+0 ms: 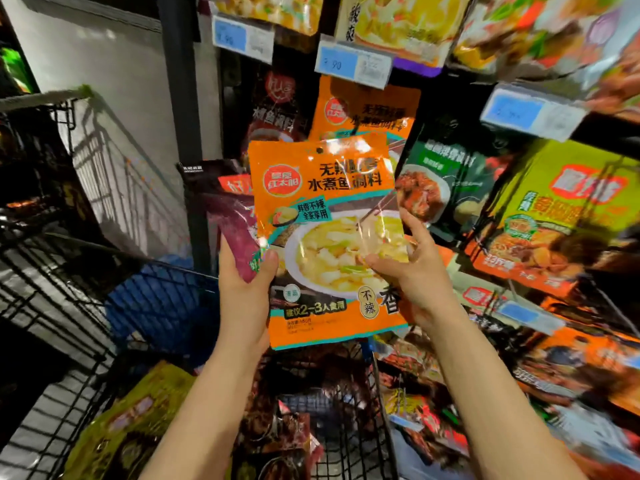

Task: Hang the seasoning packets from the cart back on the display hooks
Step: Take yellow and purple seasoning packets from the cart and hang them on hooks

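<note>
both hands (pixel 242 292) grip orange packet (pixel 325 237), purple packet (pixel 239 233) behind

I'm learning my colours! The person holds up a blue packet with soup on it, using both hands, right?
Not quite: the packet is orange, not blue, as the head view shows. The rest holds: it pictures a bowl of soup, and the left hand and right hand both hold it.

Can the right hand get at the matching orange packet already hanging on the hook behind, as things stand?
Probably not yet. The right hand is pinching the orange packet, which is held up in front of the hanging orange packet and covers its lower part.
</note>
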Demonstrator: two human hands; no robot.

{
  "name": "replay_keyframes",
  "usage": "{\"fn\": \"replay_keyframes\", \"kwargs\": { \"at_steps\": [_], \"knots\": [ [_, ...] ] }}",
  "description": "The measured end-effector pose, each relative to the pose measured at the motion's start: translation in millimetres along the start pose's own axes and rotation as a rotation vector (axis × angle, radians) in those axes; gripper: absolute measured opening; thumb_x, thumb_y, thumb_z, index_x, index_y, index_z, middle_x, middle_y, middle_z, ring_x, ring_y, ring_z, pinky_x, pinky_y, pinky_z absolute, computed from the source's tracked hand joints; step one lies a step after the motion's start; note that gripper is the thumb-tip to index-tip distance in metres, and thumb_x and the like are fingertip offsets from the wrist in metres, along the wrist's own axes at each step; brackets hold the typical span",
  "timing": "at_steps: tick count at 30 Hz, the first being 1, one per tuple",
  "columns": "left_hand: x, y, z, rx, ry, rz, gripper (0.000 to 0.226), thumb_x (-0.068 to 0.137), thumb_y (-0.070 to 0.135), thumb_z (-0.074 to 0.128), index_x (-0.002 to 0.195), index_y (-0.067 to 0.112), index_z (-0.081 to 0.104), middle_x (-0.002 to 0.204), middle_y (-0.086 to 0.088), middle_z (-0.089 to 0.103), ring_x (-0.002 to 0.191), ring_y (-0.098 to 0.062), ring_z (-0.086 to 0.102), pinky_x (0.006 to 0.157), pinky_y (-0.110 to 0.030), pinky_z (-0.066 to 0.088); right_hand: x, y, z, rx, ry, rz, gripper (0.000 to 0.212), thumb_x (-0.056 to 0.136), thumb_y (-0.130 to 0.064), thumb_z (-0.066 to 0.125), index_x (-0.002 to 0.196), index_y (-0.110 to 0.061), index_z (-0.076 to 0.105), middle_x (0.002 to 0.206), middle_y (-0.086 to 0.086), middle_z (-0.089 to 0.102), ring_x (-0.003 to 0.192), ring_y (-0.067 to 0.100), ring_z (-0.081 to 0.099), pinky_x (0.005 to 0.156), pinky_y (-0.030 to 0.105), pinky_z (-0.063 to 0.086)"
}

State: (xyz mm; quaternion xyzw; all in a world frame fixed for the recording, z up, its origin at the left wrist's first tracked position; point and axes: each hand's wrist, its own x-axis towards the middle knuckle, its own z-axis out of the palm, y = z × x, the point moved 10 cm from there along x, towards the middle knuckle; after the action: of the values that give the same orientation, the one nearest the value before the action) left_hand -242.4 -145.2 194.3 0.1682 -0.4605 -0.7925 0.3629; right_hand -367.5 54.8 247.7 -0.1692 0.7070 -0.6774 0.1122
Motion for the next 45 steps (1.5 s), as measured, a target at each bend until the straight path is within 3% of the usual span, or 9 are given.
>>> {"fn": "replay_keyframes", "kwargs": {
  "at_steps": [7, 11, 16, 22, 29, 37, 40, 42, 45],
  "knots": [
    [3, -5, 2, -0.037, 0.032, 0.038, 0.05, 0.1, 0.002, 0.049, 0.145, 0.023, 0.04, 0.111, 0.01, 0.069, 0.096, -0.006, 0.068, 0.071, -0.021, 0.056, 25, -19, -39, 0.058, 0.211, -0.075, 0.077, 0.083, 0.015, 0.063, 0.146, -0.025, 0.043, 0.137, 0.004, 0.057, 0.116, 0.019, 0.062, 0.071, 0.019, 0.056],
    [4, 6, -1, -0.054, 0.063, 0.06, 0.045, 0.1, 0.001, 0.048, 0.14, 0.023, 0.043, 0.093, 0.017, 0.073, 0.084, -0.003, 0.07, 0.066, -0.023, 0.057, 44, -45, -28, 0.129, 0.193, -0.125, 0.073, 0.088, 0.015, 0.058, 0.147, -0.023, 0.04, 0.113, -0.015, 0.055, 0.085, -0.002, 0.064, 0.063, 0.014, 0.053],
    [6, 19, -4, -0.051, 0.093, 0.086, 0.046, 0.1, 0.002, 0.049, 0.141, 0.022, 0.042, 0.095, 0.014, 0.073, 0.085, -0.004, 0.071, 0.065, -0.022, 0.056, 62, -50, -13, 0.231, 0.163, -0.079, 0.057, 0.088, 0.017, 0.054, 0.124, -0.027, 0.053, 0.091, -0.017, 0.064, 0.097, 0.023, 0.069, 0.076, 0.041, 0.061],
    [6, 22, 3, -0.018, 0.07, 0.088, 0.049, 0.1, 0.007, 0.051, 0.145, 0.023, 0.041, 0.102, 0.013, 0.072, 0.092, -0.006, 0.071, 0.071, -0.024, 0.058, 74, -52, -13, 0.242, 0.153, -0.038, 0.065, 0.089, 0.011, 0.058, 0.14, -0.028, 0.048, 0.111, 0.002, 0.069, 0.089, 0.026, 0.073, 0.07, 0.046, 0.061],
    [2, 16, 4, -0.036, 0.07, 0.062, 0.051, 0.1, 0.006, 0.05, 0.147, 0.023, 0.04, 0.101, 0.013, 0.071, 0.086, -0.002, 0.071, 0.065, -0.021, 0.056, 70, -49, -15, 0.227, 0.155, -0.004, 0.061, 0.089, 0.013, 0.057, 0.135, -0.027, 0.05, 0.1, -0.002, 0.067, 0.071, 0.016, 0.073, 0.053, 0.031, 0.057],
    [5, 18, -16, 0.016, 0.117, 0.062, 0.048, 0.1, 0.007, 0.051, 0.144, 0.023, 0.042, 0.102, 0.013, 0.07, 0.088, -0.003, 0.071, 0.066, -0.021, 0.057, 95, -37, -13, 0.217, 0.238, 0.019, 0.07, 0.09, 0.009, 0.059, 0.145, -0.029, 0.041, 0.127, 0.008, 0.062, 0.088, 0.025, 0.072, 0.062, 0.039, 0.06],
    [8, 21, -39, 0.065, 0.164, 0.077, 0.047, 0.1, 0.007, 0.051, 0.141, 0.028, 0.045, 0.11, 0.014, 0.068, 0.097, -0.003, 0.069, 0.073, -0.021, 0.058, 113, -33, -13, 0.169, 0.334, 0.001, 0.073, 0.09, 0.01, 0.058, 0.148, -0.029, 0.037, 0.133, 0.008, 0.056, 0.107, 0.029, 0.065, 0.082, 0.047, 0.059],
    [12, 22, -52, 0.089, 0.184, 0.076, 0.043, 0.1, 0.007, 0.051, 0.13, 0.037, 0.05, 0.108, 0.017, 0.07, 0.098, -0.002, 0.069, 0.074, -0.02, 0.058, 125, -35, -9, -0.022, 0.377, -0.051, 0.071, 0.092, 0.005, 0.057, 0.149, -0.028, 0.032, 0.14, 0.008, 0.052, 0.12, 0.028, 0.057, 0.096, 0.042, 0.051],
    [16, 21, -63, 0.117, 0.21, 0.067, 0.041, 0.1, 0.006, 0.05, 0.124, 0.039, 0.052, 0.101, 0.019, 0.071, 0.092, 0.0, 0.069, 0.071, -0.018, 0.057, 130, -29, -1, -0.373, 0.448, -0.086, 0.073, 0.096, -0.004, 0.055, 0.155, -0.025, 0.016, 0.147, 0.009, 0.04, 0.123, 0.021, 0.048, 0.093, 0.028, 0.039]
  ]
}}
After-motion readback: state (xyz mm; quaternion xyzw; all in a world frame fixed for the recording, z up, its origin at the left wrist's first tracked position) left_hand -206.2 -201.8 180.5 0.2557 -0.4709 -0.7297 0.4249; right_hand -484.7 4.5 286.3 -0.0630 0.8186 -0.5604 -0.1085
